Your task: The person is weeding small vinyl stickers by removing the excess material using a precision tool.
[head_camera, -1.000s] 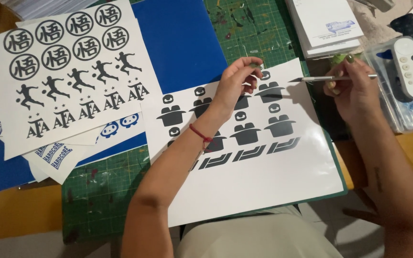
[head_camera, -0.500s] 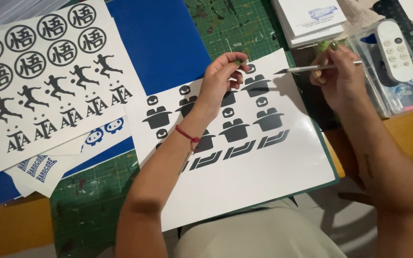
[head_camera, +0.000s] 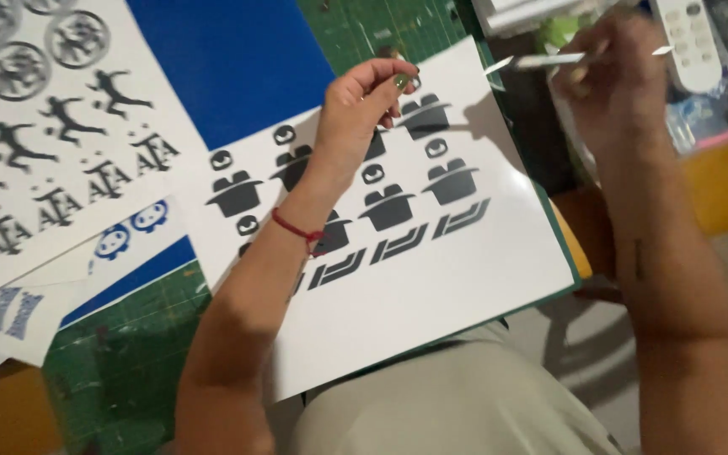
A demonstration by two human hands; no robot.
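Left hand (head_camera: 362, 109) rests on the white sticker sheet (head_camera: 431, 278), fingertips pinched at its far edge near a dark hat shape (head_camera: 425, 116); whether they grasp a scrap, cannot tell. Right hand (head_camera: 621, 88), raised to the right and apart from the sheet, grips a thin craft knife (head_camera: 549, 60), long axis left-right, tip toward the left hand. Green cutting mat (head_camera: 120, 362) beneath.
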